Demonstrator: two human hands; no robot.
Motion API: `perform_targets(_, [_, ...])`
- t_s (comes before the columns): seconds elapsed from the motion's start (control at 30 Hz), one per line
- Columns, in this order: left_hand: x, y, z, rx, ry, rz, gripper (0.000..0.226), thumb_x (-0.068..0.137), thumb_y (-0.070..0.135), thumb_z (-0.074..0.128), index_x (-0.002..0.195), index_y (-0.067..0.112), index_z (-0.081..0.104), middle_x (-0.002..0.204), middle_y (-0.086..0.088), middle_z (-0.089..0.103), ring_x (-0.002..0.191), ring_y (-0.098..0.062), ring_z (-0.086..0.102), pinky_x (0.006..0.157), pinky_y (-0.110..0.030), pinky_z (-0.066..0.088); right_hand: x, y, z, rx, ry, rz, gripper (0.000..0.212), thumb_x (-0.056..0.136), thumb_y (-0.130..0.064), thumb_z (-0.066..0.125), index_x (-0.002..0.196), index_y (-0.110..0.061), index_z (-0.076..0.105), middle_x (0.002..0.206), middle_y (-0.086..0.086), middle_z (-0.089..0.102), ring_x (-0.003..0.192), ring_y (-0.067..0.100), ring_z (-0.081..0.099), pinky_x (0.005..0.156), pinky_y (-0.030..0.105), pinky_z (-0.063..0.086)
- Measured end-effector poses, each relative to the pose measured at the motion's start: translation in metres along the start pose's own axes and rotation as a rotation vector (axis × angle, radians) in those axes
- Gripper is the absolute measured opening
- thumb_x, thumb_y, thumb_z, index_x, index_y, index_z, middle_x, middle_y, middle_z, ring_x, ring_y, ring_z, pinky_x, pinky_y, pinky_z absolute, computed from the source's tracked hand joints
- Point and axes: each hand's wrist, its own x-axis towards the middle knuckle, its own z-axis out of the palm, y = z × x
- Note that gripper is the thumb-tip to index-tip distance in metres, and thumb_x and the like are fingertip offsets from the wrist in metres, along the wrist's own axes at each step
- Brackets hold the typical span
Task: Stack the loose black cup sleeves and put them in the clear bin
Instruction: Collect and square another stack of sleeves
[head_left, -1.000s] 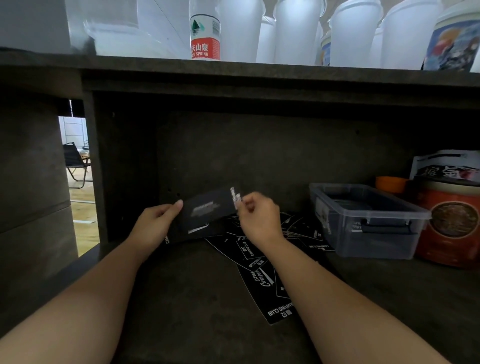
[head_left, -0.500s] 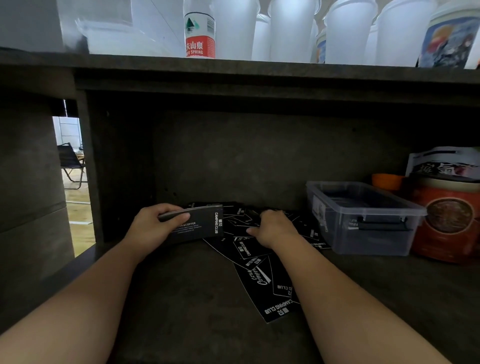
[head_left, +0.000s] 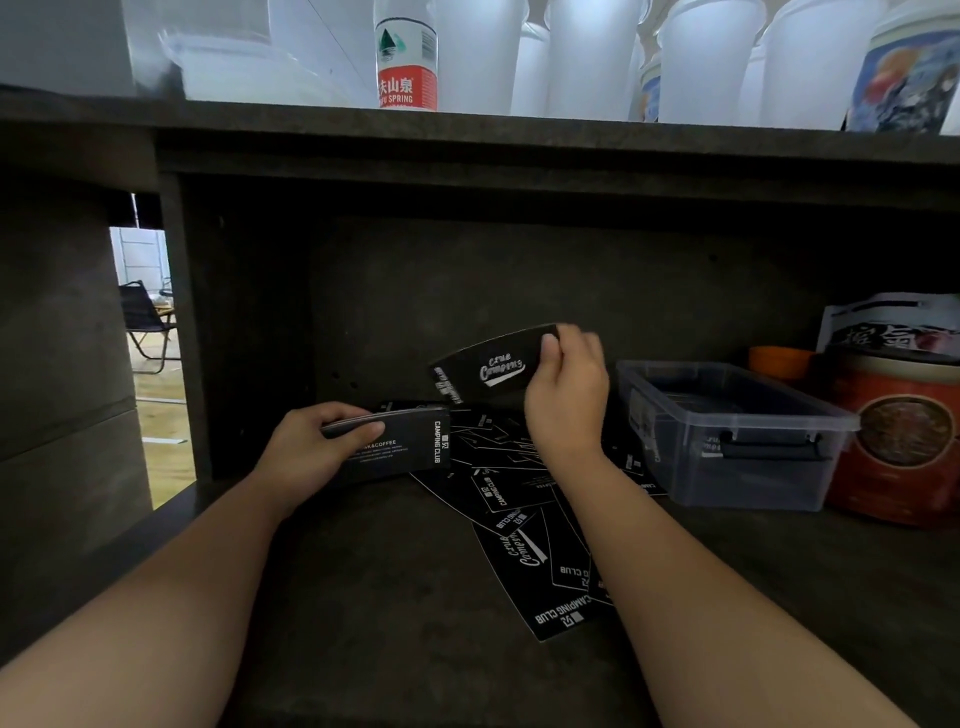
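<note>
My left hand (head_left: 306, 449) grips a small stack of black cup sleeves (head_left: 402, 444) just above the dark shelf, thumb on top. My right hand (head_left: 569, 395) pinches a single black sleeve (head_left: 493, 366) with white script, lifted above the pile and tilted. Several loose black sleeves (head_left: 524, 519) lie scattered on the shelf between and below my hands, one long one reaching toward me. The clear bin (head_left: 727, 431) stands to the right of my right hand, open-topped, with some dark sleeves inside.
A red-brown tin (head_left: 904, 441) and an orange cup (head_left: 779, 361) stand right of the bin, a printed bag (head_left: 893, 325) behind them. The upper shelf edge (head_left: 467, 135) hangs overhead with a water bottle (head_left: 406, 62) and white cups (head_left: 587, 57). A shelf side wall (head_left: 182, 322) rises on the left.
My right hand went down to the loose pile, took a sleeve and lifted it up. My left hand keeps the stack low at the left.
</note>
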Motion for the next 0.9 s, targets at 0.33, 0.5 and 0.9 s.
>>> perform_targets(0.33, [0.001, -0.001, 0.000, -0.007, 0.002, 0.005, 0.004, 0.085, 0.027, 0.073, 0.090, 0.027, 0.072, 0.092, 0.006, 0.072, 0.089, -0.010, 0.067, 0.073, -0.023, 0.048, -0.014, 0.015, 0.014, -0.131, -0.354, 0.190, 0.014, 0.086, -0.026, 0.066, 0.078, -0.019, 0.074, 0.070, -0.009, 0.065, 0.066, 0.003, 0.058, 0.058, 0.008, 0.038])
perform_targets(0.5, [0.000, 0.001, -0.001, -0.012, -0.027, -0.009, 0.019, 0.077, 0.030, 0.080, 0.094, 0.024, 0.073, 0.091, 0.006, 0.072, 0.086, -0.006, 0.068, 0.070, -0.020, 0.048, -0.023, 0.020, 0.018, -0.221, -0.554, 0.264, 0.022, 0.082, -0.022, 0.065, 0.067, -0.008, 0.072, 0.071, 0.006, 0.071, 0.072, 0.014, 0.065, 0.066, 0.021, 0.050])
perform_targets(0.9, [-0.001, 0.002, -0.001, 0.010, -0.024, 0.005, 0.012, 0.083, 0.024, 0.075, 0.095, 0.025, 0.072, 0.095, 0.007, 0.071, 0.088, -0.005, 0.065, 0.069, -0.017, 0.046, -0.006, 0.041, 0.002, -0.679, -0.826, 0.257, 0.036, 0.088, -0.036, 0.061, 0.118, -0.016, 0.063, 0.117, 0.008, 0.062, 0.110, 0.026, 0.057, 0.092, 0.037, 0.049])
